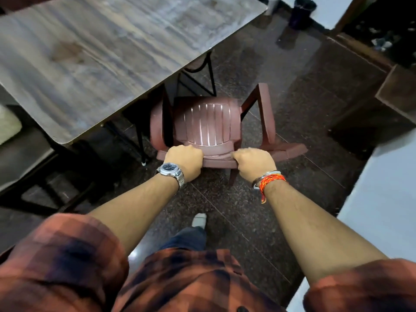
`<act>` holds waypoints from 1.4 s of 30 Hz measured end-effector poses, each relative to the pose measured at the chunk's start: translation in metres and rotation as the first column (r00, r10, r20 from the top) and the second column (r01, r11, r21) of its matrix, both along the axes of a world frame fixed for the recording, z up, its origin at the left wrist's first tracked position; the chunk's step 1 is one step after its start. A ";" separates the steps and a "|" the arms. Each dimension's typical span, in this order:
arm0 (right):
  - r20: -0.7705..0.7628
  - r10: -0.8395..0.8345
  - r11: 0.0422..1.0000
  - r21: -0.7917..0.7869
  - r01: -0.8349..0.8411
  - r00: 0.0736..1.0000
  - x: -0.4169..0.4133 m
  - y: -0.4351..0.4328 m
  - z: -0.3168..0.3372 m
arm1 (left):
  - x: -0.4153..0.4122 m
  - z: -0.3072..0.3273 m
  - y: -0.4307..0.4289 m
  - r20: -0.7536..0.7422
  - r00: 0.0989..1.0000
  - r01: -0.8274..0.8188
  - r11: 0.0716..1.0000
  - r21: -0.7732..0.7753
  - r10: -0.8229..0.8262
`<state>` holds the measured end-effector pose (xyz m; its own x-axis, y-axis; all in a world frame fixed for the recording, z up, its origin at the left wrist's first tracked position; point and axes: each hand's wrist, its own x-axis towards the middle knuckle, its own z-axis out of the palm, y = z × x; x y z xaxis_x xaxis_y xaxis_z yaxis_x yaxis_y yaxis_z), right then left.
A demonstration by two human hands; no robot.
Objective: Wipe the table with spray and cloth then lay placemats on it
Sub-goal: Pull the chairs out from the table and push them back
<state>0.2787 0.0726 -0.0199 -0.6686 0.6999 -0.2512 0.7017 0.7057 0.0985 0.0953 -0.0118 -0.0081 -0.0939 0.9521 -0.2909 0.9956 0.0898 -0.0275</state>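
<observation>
A grey-brown wood-grain table fills the upper left, its top bare. A brown plastic armchair stands at the table's near right side, its seat partly under the edge. My left hand grips the top of the chair's backrest on the left. My right hand grips the same backrest on the right. No spray bottle, cloth or placemat is in view.
The table's black metal legs stand just beyond the chair. A dark bin sits on the floor at the top right. Dark wooden furniture lies to the right, a pale wall beside it. Another seat is at the left.
</observation>
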 end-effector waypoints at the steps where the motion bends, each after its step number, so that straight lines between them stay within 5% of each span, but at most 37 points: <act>1: 0.019 0.000 1.000 -0.019 0.000 1.000 0.005 0.006 0.003 | 0.006 -0.001 0.002 0.010 1.000 -0.025 1.000 -0.001 0.025; 16: 0.138 0.280 0.957 -0.119 -0.265 0.950 0.116 0.165 0.013 | 0.152 -0.001 0.100 0.161 0.980 -0.129 0.990 0.061 0.118; 29: 0.047 0.519 0.853 -0.083 -0.515 0.853 0.134 0.263 0.008 | 0.207 -0.003 0.179 0.003 0.878 -0.478 0.878 0.019 0.478; 42: -0.025 0.651 0.758 -0.031 -0.651 0.759 0.150 0.302 0.010 | 0.238 -0.009 0.212 -0.058 0.772 -0.633 0.774 0.017 0.633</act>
<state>0.4286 0.3750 -0.0100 -0.9631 0.0854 -0.2554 0.0726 0.9956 0.0590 0.3328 0.2007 -0.0170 -0.6917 0.6702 -0.2690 0.7100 0.6992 -0.0836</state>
